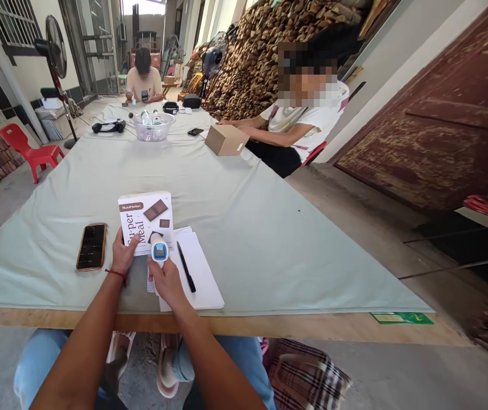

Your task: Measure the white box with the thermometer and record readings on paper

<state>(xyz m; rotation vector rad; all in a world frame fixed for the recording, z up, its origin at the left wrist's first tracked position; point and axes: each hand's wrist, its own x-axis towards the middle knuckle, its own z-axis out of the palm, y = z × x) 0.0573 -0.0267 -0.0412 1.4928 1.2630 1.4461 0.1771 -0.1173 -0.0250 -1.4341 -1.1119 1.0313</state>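
Note:
My left hand (123, 250) grips the lower left edge of a white box (144, 219) printed "NutriMotion" and "Su-per Meal", its thumb on the front. In my right hand (167, 279) is a white handheld thermometer gun (159, 249) with a blue-rimmed screen, held just in front of the box's lower right corner. Below and right of the box lie white paper sheets (205, 285) with a black pen (186, 266) on top. A strip of printed paper (151, 282) shows partly beside my right hand. Left of the box rests a phone (91, 246) in an orange-edged case.
A pale green cloth (295, 250) covers the table. Farther back are a brown cardboard box (226, 140), a plastic basin (155, 130) holding bottles, and a dark phone (195, 132). One person sits at the right side, another at the far end. A red chair (30, 149) stands left.

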